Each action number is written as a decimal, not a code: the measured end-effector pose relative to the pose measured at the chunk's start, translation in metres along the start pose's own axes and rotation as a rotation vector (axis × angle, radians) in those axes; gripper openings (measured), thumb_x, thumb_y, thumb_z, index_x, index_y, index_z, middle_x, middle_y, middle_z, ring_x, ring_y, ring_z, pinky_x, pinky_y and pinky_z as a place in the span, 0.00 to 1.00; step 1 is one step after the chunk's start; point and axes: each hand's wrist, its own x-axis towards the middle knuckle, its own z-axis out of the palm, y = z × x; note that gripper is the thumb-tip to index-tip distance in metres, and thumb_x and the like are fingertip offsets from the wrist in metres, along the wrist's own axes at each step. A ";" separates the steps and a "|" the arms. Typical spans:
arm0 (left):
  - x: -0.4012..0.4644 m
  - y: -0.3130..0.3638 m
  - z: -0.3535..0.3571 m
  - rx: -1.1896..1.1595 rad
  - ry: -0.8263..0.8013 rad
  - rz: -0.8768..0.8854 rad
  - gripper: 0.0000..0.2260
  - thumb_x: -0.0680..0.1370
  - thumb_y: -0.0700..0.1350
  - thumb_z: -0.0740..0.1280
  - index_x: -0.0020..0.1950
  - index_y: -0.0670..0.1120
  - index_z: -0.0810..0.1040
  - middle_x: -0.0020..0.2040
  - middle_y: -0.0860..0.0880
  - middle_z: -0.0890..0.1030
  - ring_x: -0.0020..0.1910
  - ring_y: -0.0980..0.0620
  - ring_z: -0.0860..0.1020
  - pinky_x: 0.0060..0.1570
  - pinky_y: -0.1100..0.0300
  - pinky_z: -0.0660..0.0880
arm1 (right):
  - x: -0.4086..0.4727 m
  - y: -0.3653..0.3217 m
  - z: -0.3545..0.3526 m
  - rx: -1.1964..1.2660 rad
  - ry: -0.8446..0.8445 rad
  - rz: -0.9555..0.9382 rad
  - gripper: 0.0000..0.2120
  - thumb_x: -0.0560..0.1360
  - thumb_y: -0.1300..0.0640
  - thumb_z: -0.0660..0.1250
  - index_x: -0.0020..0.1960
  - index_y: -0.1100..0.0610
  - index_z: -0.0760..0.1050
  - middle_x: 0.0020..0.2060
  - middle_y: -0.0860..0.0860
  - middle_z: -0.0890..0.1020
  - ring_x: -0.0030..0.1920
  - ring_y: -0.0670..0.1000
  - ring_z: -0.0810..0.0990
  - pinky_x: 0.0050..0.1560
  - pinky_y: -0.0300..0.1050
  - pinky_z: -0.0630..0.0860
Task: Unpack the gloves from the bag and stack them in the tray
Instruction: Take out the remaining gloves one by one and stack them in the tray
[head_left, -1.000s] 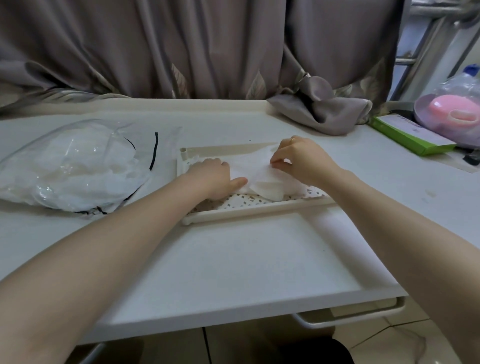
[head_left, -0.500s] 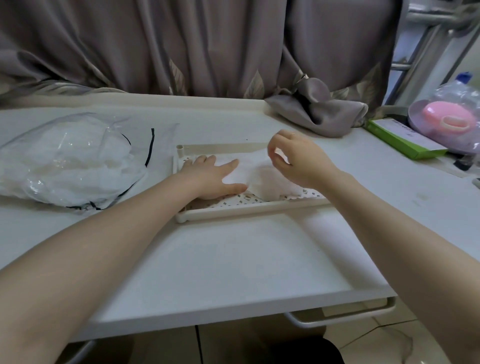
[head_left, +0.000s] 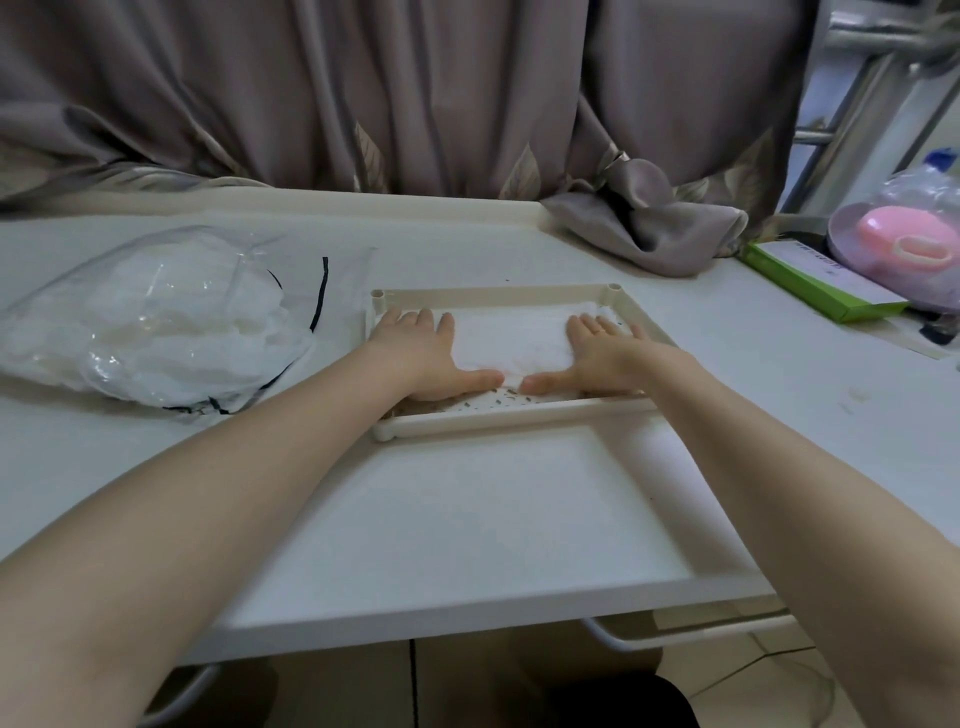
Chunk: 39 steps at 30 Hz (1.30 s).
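A: Pressing flat, both of them. Left hand (head_left: 415, 353) lay palm down on the left part of the white gloves (head_left: 511, 340), fingers straight and together, thumb stretched toward the middle. Right hand (head_left: 597, 358) did the same on the right part, fingers straight, thumb pointing back at the left thumb, tips near but apart. Gripped nothing, pinched nothing.

B: Gloves where?

A: Inside the cream perforated tray (head_left: 498, 293), spread as a flat layer toward its far side; bare perforated floor showed along the near rail. Tray sat on the white table (head_left: 467, 519), about mid-table.

B: Bag?

A: Clear plastic bag (head_left: 156, 322) with black markings, left of the tray, just beside its left rail, bulging with more white material. Lay untouched by either hand.

B: Rest?

A: Grey curtain (head_left: 415, 93) behind the table, one fold bunched on the far right corner. Green box (head_left: 815, 280) and pink object under plastic (head_left: 904, 244) at far right, well apart from the tray.
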 end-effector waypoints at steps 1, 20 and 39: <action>-0.002 -0.002 0.000 -0.016 -0.008 0.000 0.46 0.69 0.75 0.45 0.77 0.45 0.45 0.77 0.43 0.50 0.76 0.45 0.48 0.73 0.48 0.40 | -0.001 -0.002 -0.001 0.028 -0.004 0.016 0.58 0.61 0.20 0.54 0.77 0.55 0.39 0.77 0.52 0.44 0.76 0.52 0.38 0.73 0.57 0.36; -0.054 -0.175 0.023 -0.454 0.692 -0.025 0.19 0.73 0.30 0.59 0.46 0.50 0.84 0.69 0.48 0.70 0.72 0.44 0.60 0.71 0.43 0.51 | -0.008 -0.224 -0.014 0.424 0.339 -0.431 0.16 0.76 0.67 0.56 0.57 0.57 0.78 0.56 0.54 0.80 0.56 0.54 0.77 0.55 0.47 0.74; -0.061 -0.155 0.024 -0.703 0.536 0.038 0.11 0.78 0.51 0.62 0.53 0.48 0.80 0.64 0.55 0.74 0.62 0.56 0.69 0.71 0.52 0.56 | -0.008 -0.230 -0.001 0.771 0.344 -0.443 0.07 0.74 0.60 0.66 0.38 0.60 0.79 0.27 0.49 0.73 0.30 0.46 0.68 0.29 0.36 0.63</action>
